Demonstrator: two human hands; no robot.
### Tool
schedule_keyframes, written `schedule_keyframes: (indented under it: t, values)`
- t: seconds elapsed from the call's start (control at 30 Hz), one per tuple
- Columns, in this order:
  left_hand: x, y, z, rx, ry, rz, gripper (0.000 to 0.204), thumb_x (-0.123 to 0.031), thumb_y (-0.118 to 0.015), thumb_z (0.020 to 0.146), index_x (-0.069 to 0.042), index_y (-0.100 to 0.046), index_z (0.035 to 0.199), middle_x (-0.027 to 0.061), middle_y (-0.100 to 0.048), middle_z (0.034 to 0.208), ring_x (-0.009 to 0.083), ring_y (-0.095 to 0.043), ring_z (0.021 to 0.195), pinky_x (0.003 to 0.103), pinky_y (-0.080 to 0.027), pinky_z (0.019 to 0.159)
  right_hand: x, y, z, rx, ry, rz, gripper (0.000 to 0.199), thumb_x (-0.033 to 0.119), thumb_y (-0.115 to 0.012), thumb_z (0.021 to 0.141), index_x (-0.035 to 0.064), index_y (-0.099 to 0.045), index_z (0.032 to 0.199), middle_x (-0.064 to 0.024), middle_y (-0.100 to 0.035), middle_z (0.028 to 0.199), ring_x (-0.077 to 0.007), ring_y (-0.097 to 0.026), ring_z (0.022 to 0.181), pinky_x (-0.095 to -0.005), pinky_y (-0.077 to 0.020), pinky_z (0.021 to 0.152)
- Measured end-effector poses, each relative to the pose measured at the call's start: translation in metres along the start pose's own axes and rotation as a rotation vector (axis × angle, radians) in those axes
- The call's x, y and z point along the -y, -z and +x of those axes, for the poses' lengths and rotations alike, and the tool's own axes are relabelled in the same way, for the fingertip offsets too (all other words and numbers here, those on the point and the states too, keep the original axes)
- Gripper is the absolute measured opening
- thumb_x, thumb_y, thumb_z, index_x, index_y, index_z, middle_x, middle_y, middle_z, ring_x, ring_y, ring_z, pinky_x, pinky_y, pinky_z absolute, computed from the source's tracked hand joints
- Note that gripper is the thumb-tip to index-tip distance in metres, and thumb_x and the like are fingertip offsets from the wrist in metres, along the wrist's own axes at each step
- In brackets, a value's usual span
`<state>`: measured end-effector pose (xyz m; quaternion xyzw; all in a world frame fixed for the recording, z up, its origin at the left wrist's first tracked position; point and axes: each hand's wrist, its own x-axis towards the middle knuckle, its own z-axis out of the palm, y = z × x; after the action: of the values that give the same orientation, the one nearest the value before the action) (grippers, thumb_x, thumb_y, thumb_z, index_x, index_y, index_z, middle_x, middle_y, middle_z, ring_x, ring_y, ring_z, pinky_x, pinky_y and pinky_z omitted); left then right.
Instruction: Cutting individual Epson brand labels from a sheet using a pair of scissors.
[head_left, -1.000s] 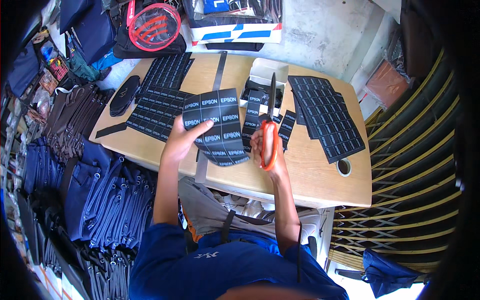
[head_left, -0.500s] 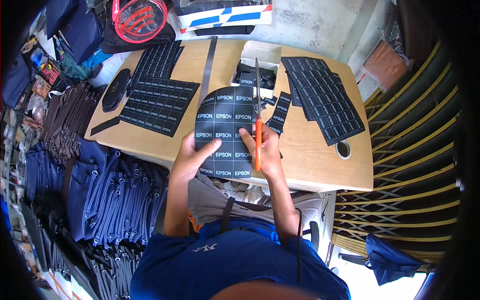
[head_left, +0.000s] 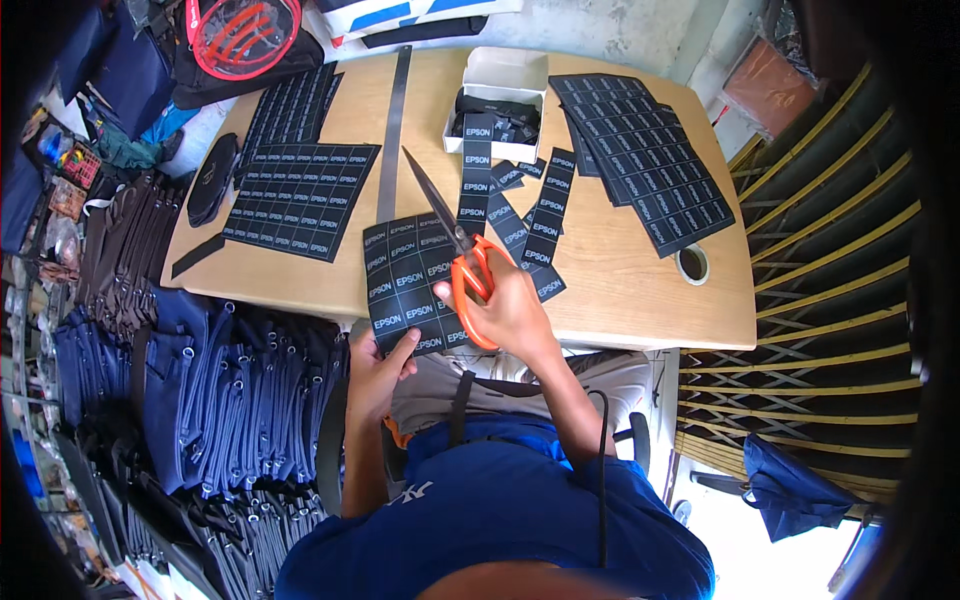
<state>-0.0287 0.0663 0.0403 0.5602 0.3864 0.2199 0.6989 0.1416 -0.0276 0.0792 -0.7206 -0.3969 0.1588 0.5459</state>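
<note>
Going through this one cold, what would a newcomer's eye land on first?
Probably the orange-handled scissors in the right hand, bright against the black label sheet that the left hand holds at the table's near edge. Next, perhaps, the open white box toward the table's far side, and the mass of dark blue bags at the person's left.
</note>
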Motion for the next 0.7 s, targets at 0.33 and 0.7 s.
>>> schedule_keyframes:
  t: [0.33,0.7]
  values:
    - [0.018,-0.012,-0.01,-0.015,0.078,-0.183,0.014,-0.012,-0.066,0.085,-0.004,-0.058,0.093,0.0029,-0.062,0.077,0.0091,-0.059,0.059,0.02,-0.041,0.049,-0.022,0.028,-0.069,0.194,-0.184,0.395,0.047,0.036,-0.068,0.081,-0.0042,-0.052,0.099,0.0003,-0.046,0.068,-0.0072,-0.043,0.064,-0.0241,-0.0373,0.058]
    - [0.043,-0.029,-0.01,0.132,0.211,-0.35,0.017,-0.014,-0.065,0.086,-0.004,-0.058,0.097,0.0053,-0.064,0.086,0.0121,-0.063,0.068,0.02,-0.045,0.054,-0.059,0.049,-0.143,0.531,-0.319,0.404,0.076,0.069,-0.047,0.08,-0.0026,-0.046,0.107,-0.0006,-0.039,0.069,-0.0121,-0.038,0.059,-0.0285,-0.032,0.056]
